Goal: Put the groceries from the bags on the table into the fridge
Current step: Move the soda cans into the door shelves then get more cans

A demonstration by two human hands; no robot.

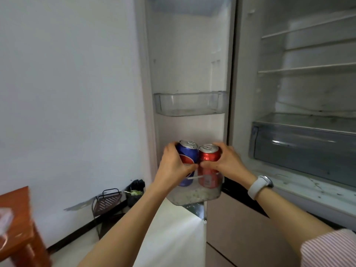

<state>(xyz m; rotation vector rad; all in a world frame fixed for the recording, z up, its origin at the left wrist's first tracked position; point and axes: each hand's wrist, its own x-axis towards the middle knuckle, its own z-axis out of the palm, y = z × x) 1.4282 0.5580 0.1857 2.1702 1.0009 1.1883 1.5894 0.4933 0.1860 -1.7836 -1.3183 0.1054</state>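
Observation:
The fridge door (188, 60) stands open in front of me. My left hand (173, 164) grips a blue soda can (187, 153). My right hand (225, 160) grips a red soda can (209, 154). Both cans stand upright, side by side and touching, with their lower halves inside the clear lower door bin (194, 195). My thumbs meet in front of the cans. A clear upper door bin (190, 104) holds nothing. The table (17, 224) shows as a wooden corner at the lower left; the bags are out of view.
To the right the fridge interior has bare glass shelves (308, 69) and a closed clear drawer (302, 147). Beige drawer fronts (237, 228) sit below it. On the floor by the white wall lie a dark wire basket (107, 199) and a black bag (134, 189).

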